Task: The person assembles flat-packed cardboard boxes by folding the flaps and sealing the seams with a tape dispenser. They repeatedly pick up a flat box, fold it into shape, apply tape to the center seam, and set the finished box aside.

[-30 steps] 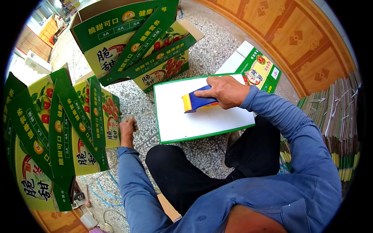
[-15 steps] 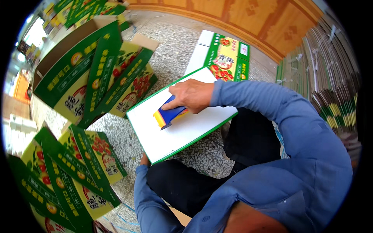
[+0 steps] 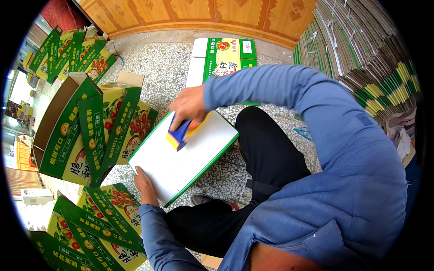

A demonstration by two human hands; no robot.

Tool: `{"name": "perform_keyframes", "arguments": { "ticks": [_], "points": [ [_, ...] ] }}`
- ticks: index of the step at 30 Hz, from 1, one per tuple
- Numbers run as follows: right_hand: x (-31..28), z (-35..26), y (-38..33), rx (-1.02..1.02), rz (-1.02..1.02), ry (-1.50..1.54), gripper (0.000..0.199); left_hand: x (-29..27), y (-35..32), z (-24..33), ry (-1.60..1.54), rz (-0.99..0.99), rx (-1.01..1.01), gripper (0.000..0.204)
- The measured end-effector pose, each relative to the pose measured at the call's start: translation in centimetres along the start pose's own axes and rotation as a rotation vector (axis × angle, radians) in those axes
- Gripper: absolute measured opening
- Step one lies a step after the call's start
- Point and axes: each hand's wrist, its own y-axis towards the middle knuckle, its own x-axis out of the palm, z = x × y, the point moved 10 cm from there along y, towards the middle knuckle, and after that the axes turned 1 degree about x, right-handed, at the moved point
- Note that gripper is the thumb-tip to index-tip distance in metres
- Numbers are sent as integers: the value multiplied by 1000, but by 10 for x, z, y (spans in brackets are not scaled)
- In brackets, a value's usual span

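Observation:
Before me, tilted, is a carton with a white face (image 3: 199,151) and green edges. My right hand (image 3: 189,105) is closed on a blue-and-yellow tape dispenser (image 3: 180,131), whose dark-tipped lower end is over the white face near its upper left edge. Some of the dispenser is hidden under the hand. At the carton's left corner, my left hand (image 3: 145,186) grips the edge, fingertips against the side. What is below the white face does not show.
Open green-and-yellow printed cartons (image 3: 86,131) stand at my left, with more (image 3: 99,226) nearer. A flat printed carton (image 3: 226,56) lies ahead on the speckled floor (image 3: 165,61). Stacked folded cardboard (image 3: 357,49) rises at the right. Wooden panels (image 3: 190,16) line the back.
The view has turned, and the carton appears further left and lower. My left hand, mostly hidden before, now shows at its left corner. The right hand keeps hold of the tape dispenser.

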Motion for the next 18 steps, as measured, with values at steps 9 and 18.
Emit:
{"name": "perform_keyframes", "arguments": {
  "ticks": [9,18],
  "points": [
    [-9,83,-193,246,-106,-173,44,-17,-33,28,213,16,-43,77],
    [13,139,-294,362,-263,-313,54,-6,-25,20,94,-4,-63,76]
  ]
}}
